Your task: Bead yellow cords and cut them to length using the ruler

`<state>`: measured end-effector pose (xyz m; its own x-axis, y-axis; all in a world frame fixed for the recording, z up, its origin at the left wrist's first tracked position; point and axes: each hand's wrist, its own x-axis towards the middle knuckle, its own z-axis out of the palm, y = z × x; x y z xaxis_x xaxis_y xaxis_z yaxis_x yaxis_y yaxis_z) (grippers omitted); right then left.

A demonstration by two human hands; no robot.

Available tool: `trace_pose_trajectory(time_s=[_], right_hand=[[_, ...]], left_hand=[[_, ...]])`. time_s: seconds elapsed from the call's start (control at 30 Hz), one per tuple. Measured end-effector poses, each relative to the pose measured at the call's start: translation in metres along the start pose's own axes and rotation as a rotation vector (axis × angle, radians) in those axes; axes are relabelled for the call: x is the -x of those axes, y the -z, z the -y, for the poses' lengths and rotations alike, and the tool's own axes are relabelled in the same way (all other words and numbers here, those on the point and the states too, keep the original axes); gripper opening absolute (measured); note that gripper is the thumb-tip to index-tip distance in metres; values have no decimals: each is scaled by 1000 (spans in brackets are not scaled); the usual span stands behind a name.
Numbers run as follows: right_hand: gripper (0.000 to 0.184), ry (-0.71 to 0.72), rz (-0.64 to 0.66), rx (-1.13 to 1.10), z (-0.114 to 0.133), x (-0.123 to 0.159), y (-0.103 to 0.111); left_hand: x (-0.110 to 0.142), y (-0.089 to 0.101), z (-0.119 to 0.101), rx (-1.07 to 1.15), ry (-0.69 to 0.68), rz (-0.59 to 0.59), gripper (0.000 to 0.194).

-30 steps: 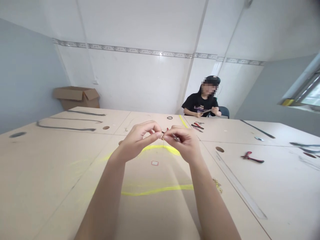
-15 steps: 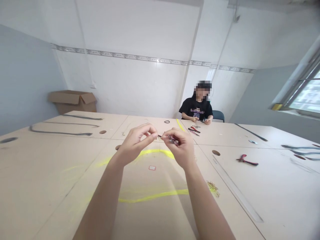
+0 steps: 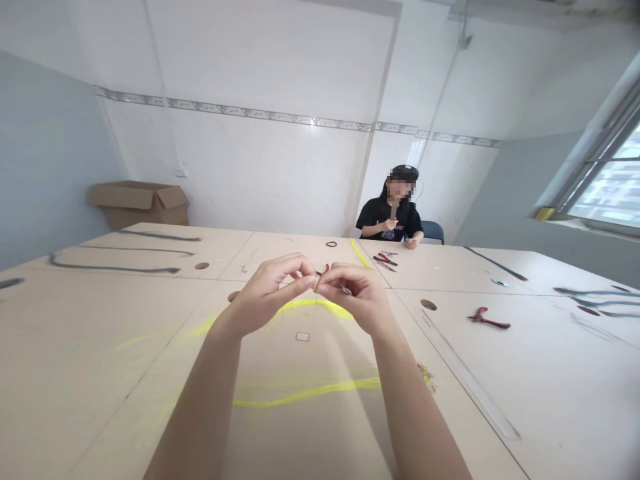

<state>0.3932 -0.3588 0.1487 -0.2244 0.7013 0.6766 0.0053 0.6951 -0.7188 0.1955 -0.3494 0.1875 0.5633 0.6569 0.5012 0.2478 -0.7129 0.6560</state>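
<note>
My left hand (image 3: 273, 293) is closed in a pinch, thumb against forefinger, above the table's middle. My right hand (image 3: 356, 297) meets it fingertip to fingertip. Between them is a tiny gold-coloured piece (image 3: 316, 287), too small to name exactly. A silvery metal tool (image 3: 345, 289) shows inside my curled right fingers; its kind is mostly hidden. A bit of red shows just behind the fingertips, and I cannot tell whether it belongs to that tool. Under my hands runs a bundle of bright yellow strands (image 3: 305, 304). Small gold-coloured metal pieces (image 3: 427, 378) lie heaped beside my right forearm.
Red-handled pliers (image 3: 487, 319) and a clear ruler-like strip (image 3: 470, 373) lie on the right. Dark grey cords (image 3: 115, 267) lie on the left. Across the table (image 3: 300, 433) sits a person (image 3: 387, 217), with more hand tools (image 3: 385, 260) in front. A cardboard box (image 3: 140, 203) stands behind.
My fingertips have drawn closer together, and the gold-coloured piece now shows between them. A dark bit seen there before no longer shows. The person opposite has raised a flat strip in one hand.
</note>
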Motion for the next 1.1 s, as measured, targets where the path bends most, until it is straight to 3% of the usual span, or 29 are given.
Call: trace_pose_trajectory(time_s=[0.53,0.93,1.1], right_hand=[[9,86,-106,171,4,-1,-4],[13,-8,-170,156,4,-2,-4],[15,-22,-126,128,5,0,-6]], left_hand=[[0,0,0,-28,52,-32,30],[-1,-1,4,-9,46,-48,31],[-1,-2,3,-8,46,-34,31]])
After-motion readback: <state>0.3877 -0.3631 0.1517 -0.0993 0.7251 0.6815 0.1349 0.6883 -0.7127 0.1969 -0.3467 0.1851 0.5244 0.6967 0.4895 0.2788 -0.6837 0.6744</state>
